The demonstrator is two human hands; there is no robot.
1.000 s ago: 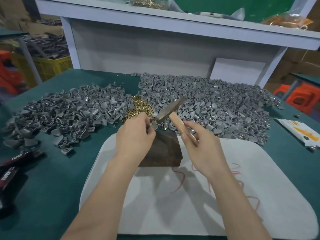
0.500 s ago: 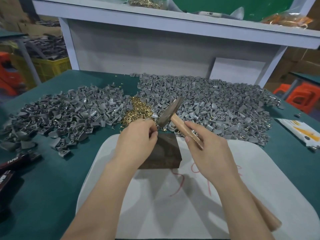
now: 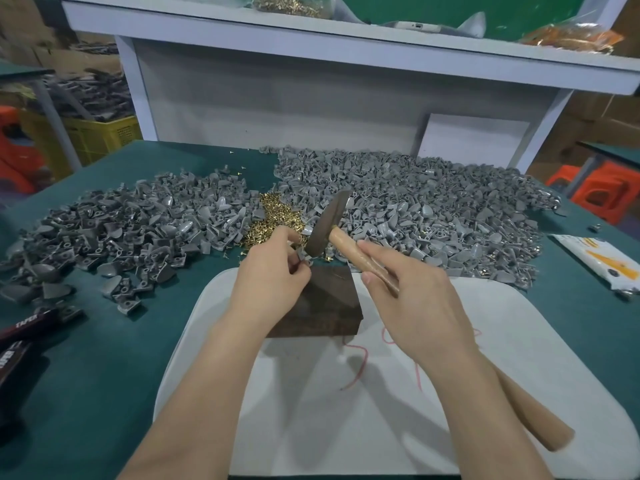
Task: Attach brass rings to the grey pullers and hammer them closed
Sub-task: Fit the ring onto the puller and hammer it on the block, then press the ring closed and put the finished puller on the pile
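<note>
Right at the far edge of the dark wooden block (image 3: pixel 322 299), the left hand (image 3: pixel 273 275) pinches one small grey plastic puller (image 3: pixel 302 255) between thumb and fingertips; the fingers hide most of it, and whether a ring is on it cannot be made out. The right hand (image 3: pixel 412 303) is wrapped around the pale wooden handle of a steel-headed hammer (image 3: pixel 327 223), head tilted just above the block, handle end poking out beyond the wrist. The block sits on a white rounded mat (image 3: pixel 450 393) scrawled with red marks, laid on the green table (image 3: pixel 86 358). Behind lies a small heap of brass rings (image 3: pixel 273 216) between two broad piles of grey pullers (image 3: pixel 415 209). Up on the white shelf (image 3: pixel 346 46), a clear bag of brass pieces (image 3: pixel 287 3) is cut off by the frame. A yellow crate (image 3: pixel 100 133) at left holds blurred grey parts.
</note>
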